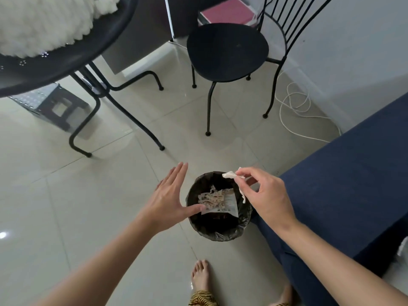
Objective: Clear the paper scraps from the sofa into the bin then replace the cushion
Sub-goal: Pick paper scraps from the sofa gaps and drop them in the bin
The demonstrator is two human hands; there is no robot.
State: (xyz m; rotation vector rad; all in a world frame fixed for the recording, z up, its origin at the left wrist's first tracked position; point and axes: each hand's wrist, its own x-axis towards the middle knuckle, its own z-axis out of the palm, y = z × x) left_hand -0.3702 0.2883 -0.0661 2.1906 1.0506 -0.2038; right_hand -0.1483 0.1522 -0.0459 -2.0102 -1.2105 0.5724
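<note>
A small round bin (220, 230) lined with a black bag stands on the tiled floor beside the dark blue sofa (353, 173). Several paper strips and a printed sheet (217, 200) lie inside it. My right hand (265, 195) hovers over the bin's right rim, its thumb and fingertips pinched on a white paper scrap (230, 175) that dangles above the opening. My left hand (170, 202) is spread flat with fingers apart at the bin's left rim and holds nothing. No cushion is in sight.
A black metal chair (227, 51) stands behind the bin. A round black table (66, 62) with a white fluffy item on it is at upper left. A white cable (293, 104) trails along the wall. My bare feet (201, 277) are below the bin.
</note>
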